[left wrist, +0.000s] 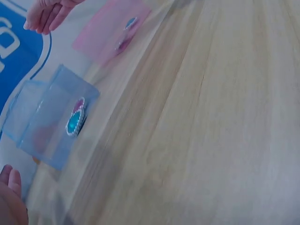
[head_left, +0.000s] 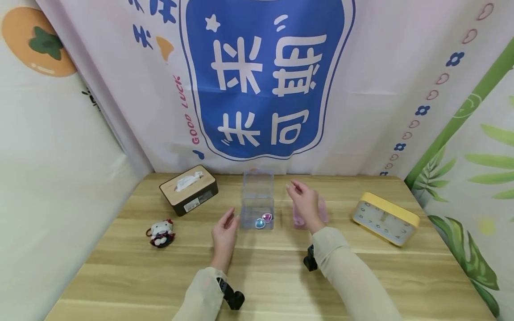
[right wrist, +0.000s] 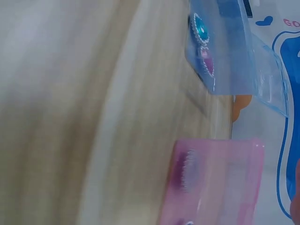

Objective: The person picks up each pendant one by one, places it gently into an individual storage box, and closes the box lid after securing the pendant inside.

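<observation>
A clear bluish plastic box stands mid-table with its lid raised at the back. Inside it, near the front, lie a teal gem and a magenta gem, each with a pale beaded rim. Just left of this box is my left hand, fingers loosely bent and holding nothing. My right hand hovers over a translucent pink box, partly hiding it in the head view. Nothing shows between its relaxed fingers. Through the pink wall, gem-like pieces appear, including a blue one.
At the back left sits a tissue box with a wooden top. A small cat-figure keychain lies in front of it. On the right stands a yellow-framed clock. A printed cloth hangs behind the wooden table.
</observation>
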The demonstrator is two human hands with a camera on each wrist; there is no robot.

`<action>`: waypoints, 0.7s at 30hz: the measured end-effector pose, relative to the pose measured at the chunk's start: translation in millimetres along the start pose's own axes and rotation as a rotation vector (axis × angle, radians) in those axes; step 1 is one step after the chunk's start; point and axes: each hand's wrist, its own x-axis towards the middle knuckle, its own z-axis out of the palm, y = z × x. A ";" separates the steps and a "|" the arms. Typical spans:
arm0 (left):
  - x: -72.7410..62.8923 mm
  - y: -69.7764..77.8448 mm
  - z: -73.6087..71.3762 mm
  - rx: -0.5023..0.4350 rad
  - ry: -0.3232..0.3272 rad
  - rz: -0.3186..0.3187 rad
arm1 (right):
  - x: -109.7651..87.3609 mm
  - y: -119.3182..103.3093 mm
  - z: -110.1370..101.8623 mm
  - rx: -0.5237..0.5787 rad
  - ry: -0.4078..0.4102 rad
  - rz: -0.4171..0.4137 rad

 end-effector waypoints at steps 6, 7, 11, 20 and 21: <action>2.5 -4.2 1.0 -0.041 -0.053 -0.096 | 17.6 -4.1 8.5 -0.049 -0.066 0.056; 2.8 -4.9 2.1 -0.056 -0.065 -0.106 | 20.1 -4.4 10.1 -0.051 -0.079 0.069; 3.8 -6.9 7.8 -0.072 -0.068 -0.112 | 27.6 -6.1 17.3 -0.056 -0.119 0.115; 7.4 -12.2 14.2 -0.088 -0.071 -0.104 | 29.4 -9.8 36.9 -0.076 -0.207 0.142; 7.9 -13.5 14.0 -0.083 -0.076 -0.101 | 28.8 -9.4 38.7 -0.080 -0.215 0.142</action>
